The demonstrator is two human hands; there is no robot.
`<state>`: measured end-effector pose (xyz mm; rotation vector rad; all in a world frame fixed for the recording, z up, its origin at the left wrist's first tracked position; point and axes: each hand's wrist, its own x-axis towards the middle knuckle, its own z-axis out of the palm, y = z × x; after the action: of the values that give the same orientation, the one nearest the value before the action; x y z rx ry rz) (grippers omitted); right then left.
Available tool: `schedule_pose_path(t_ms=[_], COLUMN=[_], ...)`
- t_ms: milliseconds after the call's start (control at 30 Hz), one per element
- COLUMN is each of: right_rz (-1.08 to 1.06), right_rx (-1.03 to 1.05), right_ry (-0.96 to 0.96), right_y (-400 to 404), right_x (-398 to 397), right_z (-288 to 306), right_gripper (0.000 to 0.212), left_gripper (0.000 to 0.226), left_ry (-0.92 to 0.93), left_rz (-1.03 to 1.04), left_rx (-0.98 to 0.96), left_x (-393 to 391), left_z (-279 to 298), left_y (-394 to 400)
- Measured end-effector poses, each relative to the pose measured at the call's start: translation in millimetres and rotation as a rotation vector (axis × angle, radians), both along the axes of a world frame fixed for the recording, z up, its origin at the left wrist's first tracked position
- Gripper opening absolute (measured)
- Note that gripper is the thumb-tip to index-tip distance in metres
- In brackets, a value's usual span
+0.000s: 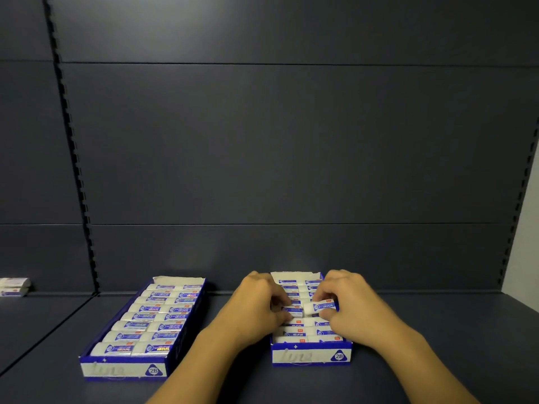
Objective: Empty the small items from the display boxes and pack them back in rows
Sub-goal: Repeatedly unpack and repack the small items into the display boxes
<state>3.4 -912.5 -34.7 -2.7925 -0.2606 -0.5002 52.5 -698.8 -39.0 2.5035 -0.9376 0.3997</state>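
eraser (pixel 320 306) pinched by right hand (pixel 347 301), above box (pixel 311 356)

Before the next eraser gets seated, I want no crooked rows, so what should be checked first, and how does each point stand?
1. Right hand has a firm hold on the raised eraser: ok, fingers pinch it above the right box.
2. Left hand steadies the rows inside that box: ok, fingers curl round an eraser there.
3. A gap is free for the raised eraser: cannot tell, the hands hide it.
4. Raised eraser lines up with its neighbours: not ok, it sits slightly tilted.
5. Left box rows are neat: ok, two full columns.
6. Loose erasers at far left are accounted for: not ok, they lie outside both boxes.
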Motion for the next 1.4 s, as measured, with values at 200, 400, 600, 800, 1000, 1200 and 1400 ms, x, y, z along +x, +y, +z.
schedule_pose_path(t_ms=[200,400,600,800,1000,1200,1400], right_rz=[-0.011,-0.019,0.024,0.028,0.083,0.163,0.274], right_rx=[-0.045,-0.08,-0.025,0.088,0.057,-0.036,-0.122], right_ry=[0.022,0.037,0.034,-0.038,-0.052,-0.029,-0.037], right_y=[2.3,4.3,1.3,-5.7,15.3,51.2,97.1], right_x=[0.0,1.0,-0.5,-8.9,-16.4,-22.7,-27.0], right_z=[1.0,-2.2,-0.6,14.4,31.4,40.1,56.2], right_gripper=[0.027,0.029,0.036,0.03,0.025,0.025,0.021], left_gripper=[0.032,0.033,0.03,0.018,0.019,0.02,0.021], left_ry=[0.012,0.017,0.033,0.003,-0.067,-0.109,-0.117], left_rz=[0.007,0.013,0.008,0.098,0.15,0.208,0.344], left_rx=[0.004,-0.003,-0.047,-0.125,-0.025,0.071,0.131], left_x=[1.1,2.1,-2.4,-13.6,-30.1,-51.3,-74.2], left_z=[-0.2,-0.4,2.1,15.5,30.3,41.1,54.8], left_y=[-0.2,-0.2,2.2,18.4,45.0,82.2,129.7])
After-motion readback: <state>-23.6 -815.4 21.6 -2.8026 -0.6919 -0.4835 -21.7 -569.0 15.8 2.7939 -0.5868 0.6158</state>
